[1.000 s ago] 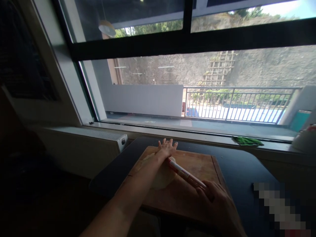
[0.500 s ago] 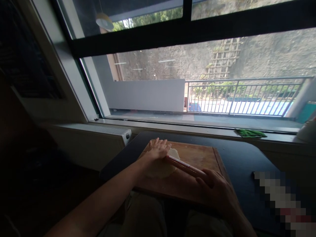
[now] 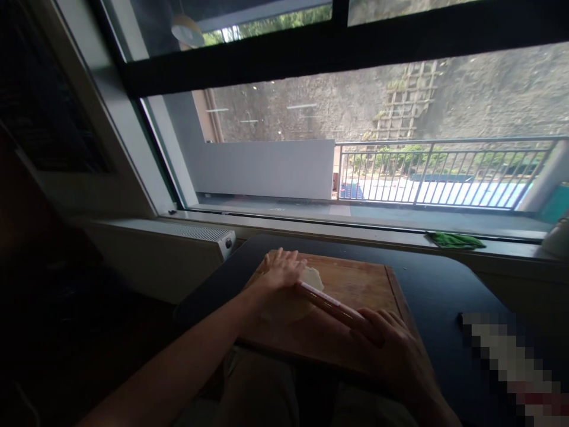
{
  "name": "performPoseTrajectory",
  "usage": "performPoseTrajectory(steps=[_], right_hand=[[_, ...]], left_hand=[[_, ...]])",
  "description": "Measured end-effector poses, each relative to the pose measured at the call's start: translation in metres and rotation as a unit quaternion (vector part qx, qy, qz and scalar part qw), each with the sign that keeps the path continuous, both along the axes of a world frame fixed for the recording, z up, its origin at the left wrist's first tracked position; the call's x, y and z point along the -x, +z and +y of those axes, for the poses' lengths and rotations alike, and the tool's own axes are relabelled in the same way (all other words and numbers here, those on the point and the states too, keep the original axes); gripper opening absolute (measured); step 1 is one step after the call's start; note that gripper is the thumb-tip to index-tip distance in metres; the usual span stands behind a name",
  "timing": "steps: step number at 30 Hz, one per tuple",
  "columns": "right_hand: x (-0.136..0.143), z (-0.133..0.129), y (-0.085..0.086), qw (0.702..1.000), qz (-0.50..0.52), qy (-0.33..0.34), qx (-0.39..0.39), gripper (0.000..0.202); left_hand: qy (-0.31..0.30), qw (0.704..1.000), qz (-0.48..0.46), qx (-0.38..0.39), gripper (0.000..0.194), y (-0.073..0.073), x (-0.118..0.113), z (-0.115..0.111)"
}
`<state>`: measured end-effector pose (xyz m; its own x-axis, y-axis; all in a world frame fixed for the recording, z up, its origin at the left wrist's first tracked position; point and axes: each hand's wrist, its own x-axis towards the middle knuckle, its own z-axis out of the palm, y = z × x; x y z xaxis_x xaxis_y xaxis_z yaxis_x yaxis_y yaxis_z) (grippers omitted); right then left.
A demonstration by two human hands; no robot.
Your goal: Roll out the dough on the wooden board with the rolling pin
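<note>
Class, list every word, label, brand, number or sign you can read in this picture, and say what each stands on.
No text can be read.
Reddish rod: pale strip along it, too blurred to read.
Dark wall panel: too dark to read.
Object at lower right: pixelated, nothing legible.

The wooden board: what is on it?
The board bears a pale, dough-like sheet; a reddish stick reaches over it from the right hand. The left hand hides the stick's far end and part of the sheet.
</note>
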<state>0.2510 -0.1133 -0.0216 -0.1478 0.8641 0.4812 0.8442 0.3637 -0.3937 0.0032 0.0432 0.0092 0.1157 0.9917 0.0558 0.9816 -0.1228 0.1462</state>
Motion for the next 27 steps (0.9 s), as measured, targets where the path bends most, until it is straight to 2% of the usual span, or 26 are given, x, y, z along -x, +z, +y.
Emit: performPoseTrajectory(steps=[3,5,7,12,14,16,18,22,25,27], right_hand=[[-0.001,0.0,0.001,1.0,-0.02,0.008,-0.014,0.029],[-0.002,0.002,0.004,0.998,-0.049,0.02,-0.025,0.029],[-0.004,0.006,0.01,0.995,-0.087,0.019,-0.041,0.028],[0.004,0.023,0.03,0.986,-0.163,-0.009,-0.027,0.021],[0.014,0.028,0.032,0.986,-0.165,-0.009,-0.006,0.024],[0.023,0.028,0.028,0.987,-0.159,-0.008,0.002,0.031],[0.029,0.024,0.02,0.988,-0.154,-0.006,-0.008,0.039],[0.033,0.005,0.01,0.988,-0.148,0.024,-0.032,0.043],[0.036,-0.006,0.016,0.99,-0.134,0.036,-0.01,0.039],[0.038,-0.008,0.023,0.991,-0.129,0.034,0.005,0.035]], left_hand=[[-0.015,0.999,0.025,-0.038,0.06,-0.002,0.021,-0.028],[-0.013,0.999,0.028,-0.037,0.06,-0.001,0.023,-0.031],[-0.008,1.0,0.017,-0.016,0.062,0.002,0.015,-0.021],[0.024,0.999,-0.007,0.035,0.07,0.013,-0.023,0.033],[0.028,0.999,-0.015,0.019,0.069,0.013,-0.032,0.047],[0.012,1.0,-0.02,0.007,0.067,0.009,-0.031,0.049],[-0.016,1.0,-0.016,0.002,0.067,0.003,-0.021,0.037],[-0.073,0.997,0.017,-0.037,0.064,-0.006,0.012,-0.012],[-0.087,0.994,0.041,-0.044,0.061,-0.005,0.029,-0.041],[-0.091,0.994,0.046,-0.027,0.063,-0.002,0.03,-0.043]])
